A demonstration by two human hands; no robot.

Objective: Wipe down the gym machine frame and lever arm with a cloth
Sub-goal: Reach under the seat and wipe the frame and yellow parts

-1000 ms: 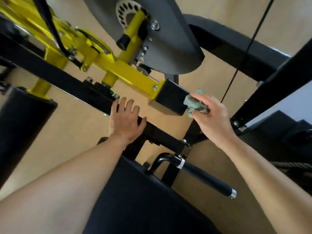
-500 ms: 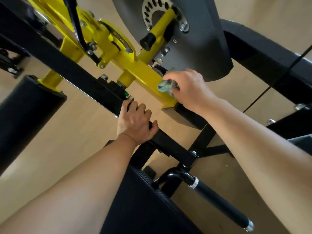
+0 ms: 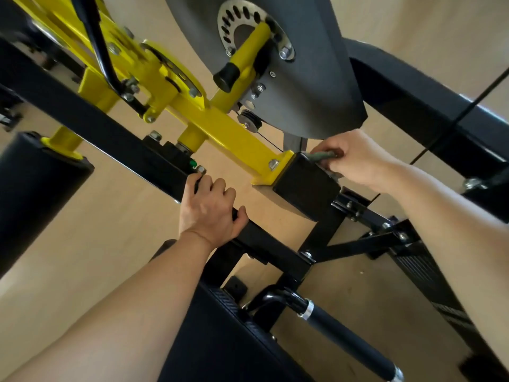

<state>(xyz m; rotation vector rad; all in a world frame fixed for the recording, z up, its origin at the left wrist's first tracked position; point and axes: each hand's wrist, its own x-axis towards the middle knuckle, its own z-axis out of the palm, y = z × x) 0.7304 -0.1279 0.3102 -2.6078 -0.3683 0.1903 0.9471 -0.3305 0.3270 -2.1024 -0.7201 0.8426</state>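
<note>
The person's left hand (image 3: 209,213) is wrapping its fingers and thumb round the black square-tube frame bar (image 3: 115,136), most likely bracing the body while the other arm is reaching across. The right hand (image 3: 358,158) is clutching a crumpled grey-green cloth (image 3: 325,156) and pressing it to the far top edge of the black block (image 3: 303,188) capping the end of the yellow lever arm (image 3: 231,130). Most of the cloth is hiding under the fingers, so it is perhaps being bunched small to get into the tight corner below the grey cam plate (image 3: 316,78). The lever arm is showing glossy painted steel, boxy and bolted. The block is looking matt and slightly grainy, and the frame bar is looking smooth and sharp-edged.
</note>
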